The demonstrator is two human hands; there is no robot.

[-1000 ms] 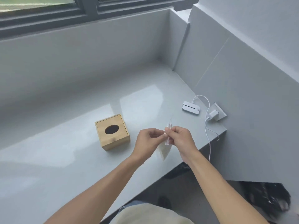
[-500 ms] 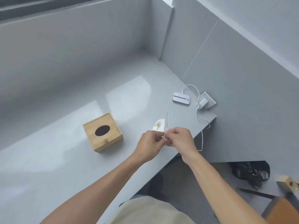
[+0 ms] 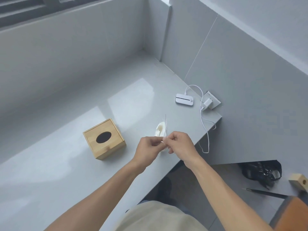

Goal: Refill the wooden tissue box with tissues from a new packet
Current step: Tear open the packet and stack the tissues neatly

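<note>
The wooden tissue box (image 3: 104,139) is sitting on the grey worktop (image 3: 50,172), oval opening upward. Just right of it, the left hand (image 3: 148,148) and right hand (image 3: 180,144) are both pinching a clear tissue packet (image 3: 161,130) (held upright between fingertips).

Grey glossy counter (image 3: 50,172), pale daylight patches reflected on top. Grey tiled walls (image 3: 75,60) behind & to the right, meeting in a corner w/ a boxed-out column (image 3: 164,30). Dark window frame (image 3: 25,12) along top left edge. White wall socket (image 3: 215,101) low on right wall, charger (image 3: 207,103) plugged in, white cable (image 3: 205,129) trailing over counter end. Small white device (image 3: 184,99) lying near socket, on the cable. Grey floor below right, black bundle (image 3: 261,172) on it; wooden furniture piece (image 3: 298,180) at frame edge.
</note>
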